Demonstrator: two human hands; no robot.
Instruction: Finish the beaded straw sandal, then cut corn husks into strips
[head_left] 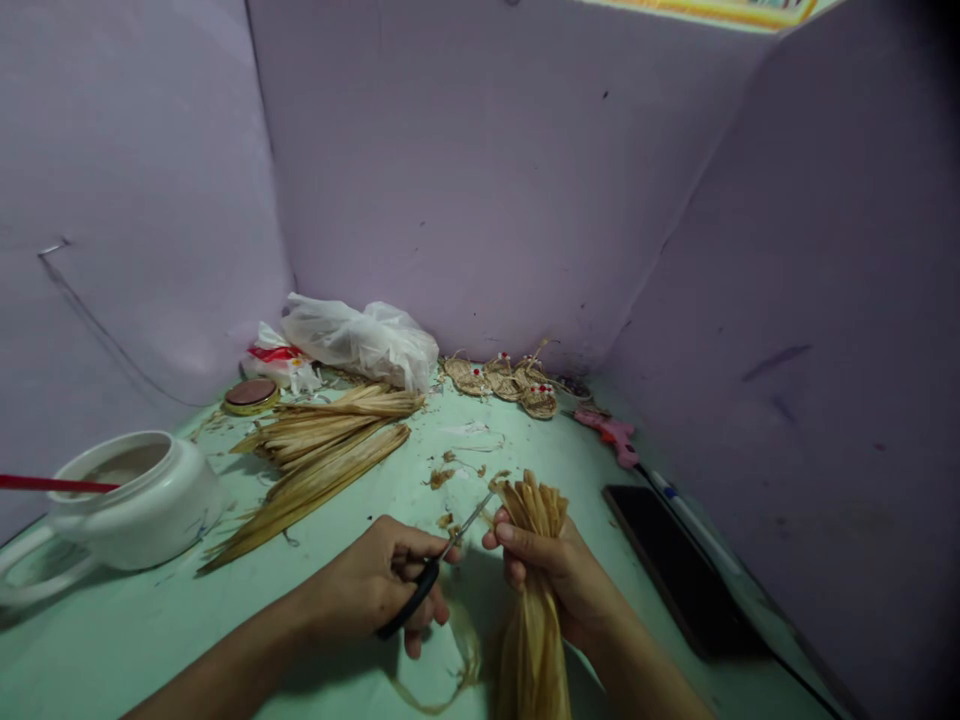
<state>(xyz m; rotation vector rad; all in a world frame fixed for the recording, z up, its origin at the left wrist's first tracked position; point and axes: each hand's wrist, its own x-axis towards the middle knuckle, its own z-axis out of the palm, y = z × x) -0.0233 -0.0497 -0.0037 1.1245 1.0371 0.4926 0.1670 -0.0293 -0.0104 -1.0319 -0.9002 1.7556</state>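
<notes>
My left hand [390, 578] is closed on a pair of scissors [415, 598] with black handles. The blades point up and right, their tips close to the top of a bundle of dried husks [534, 640]. Wrapped round that bundle just below its bunched upper end is my right hand [551, 565]. The pale brown husks hang down toward the bottom edge of the view. A thin loose strip [469, 640] curls below the scissors, between the hands. Small brown scraps [441, 478] lie on the green tabletop [315, 610] beyond the blades.
More dried husks [322, 450] lie left of centre, before a white plastic bag [360, 338]. A white pot [154, 515] with a red stick [60, 484] stands at left. Small woven pieces [510, 380] sit at the back. A pink glue gun [615, 435] and black phone [679, 570] are at right.
</notes>
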